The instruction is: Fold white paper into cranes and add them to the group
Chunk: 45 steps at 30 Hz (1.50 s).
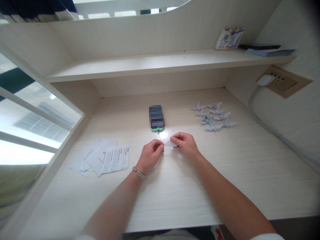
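A small folded piece of white paper (170, 144) is stretched between my two hands above the middle of the desk. My left hand (152, 151) pinches its left tip between thumb and fingers; a chain bracelet (138, 172) circles that wrist. At the paper's right end, my right hand (186, 143) is closed on it, its fingers covering part of the folds. Several folded paper cranes (215, 116) sit in a group on the right, mostly white, with one bluish crane (206, 120) among them.
Loose sheets of paper (107, 158), some printed, overlap on the left. A phone (156, 116) lies behind my hands. Along the back runs a shelf (150, 65) bearing a small box (229, 38). From a wall socket (285, 81) a grey cable (272, 131) hangs at the right.
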Tool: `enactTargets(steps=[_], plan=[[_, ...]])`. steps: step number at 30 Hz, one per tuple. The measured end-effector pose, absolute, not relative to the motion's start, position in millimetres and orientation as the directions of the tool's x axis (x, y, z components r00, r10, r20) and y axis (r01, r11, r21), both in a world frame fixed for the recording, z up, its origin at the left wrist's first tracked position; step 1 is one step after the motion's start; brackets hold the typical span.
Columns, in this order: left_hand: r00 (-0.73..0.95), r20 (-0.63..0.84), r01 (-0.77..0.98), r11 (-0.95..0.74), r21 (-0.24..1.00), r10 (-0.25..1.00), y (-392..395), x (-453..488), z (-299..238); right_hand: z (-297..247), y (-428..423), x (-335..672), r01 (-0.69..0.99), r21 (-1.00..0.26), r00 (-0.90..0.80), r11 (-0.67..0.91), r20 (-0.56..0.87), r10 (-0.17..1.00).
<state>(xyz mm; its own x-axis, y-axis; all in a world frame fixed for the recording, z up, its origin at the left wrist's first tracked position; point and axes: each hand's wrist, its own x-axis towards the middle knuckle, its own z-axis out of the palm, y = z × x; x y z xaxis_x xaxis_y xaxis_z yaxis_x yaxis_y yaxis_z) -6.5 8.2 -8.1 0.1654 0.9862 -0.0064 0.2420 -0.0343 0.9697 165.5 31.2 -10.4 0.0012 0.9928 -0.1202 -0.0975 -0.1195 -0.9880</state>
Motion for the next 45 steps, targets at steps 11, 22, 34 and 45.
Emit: enactTargets(steps=[11,22,34,45], plan=[[0.16,-0.004,0.213,-0.03,0.977,0.987,7.3,-2.4,-7.8,-13.2,26.3,156.7,-0.039,-0.996,-0.075,-0.076,-0.073,0.994],[0.21,0.044,0.386,-0.124,0.914,0.977,5.6,-5.5,-3.7,-5.7,25.1,166.1,0.235,-0.972,-0.34,0.031,-0.052,0.939],[0.163,-0.04,0.218,0.004,0.976,0.986,13.3,-9.3,-13.8,-12.9,24.9,158.8,0.111,-0.994,-0.283,-0.013,-0.044,0.958],[0.309,-0.051,0.412,-0.085,0.907,0.95,10.2,-11.7,-7.7,-12.8,22.0,157.6,0.143,-0.988,-0.288,0.062,0.018,0.957]])
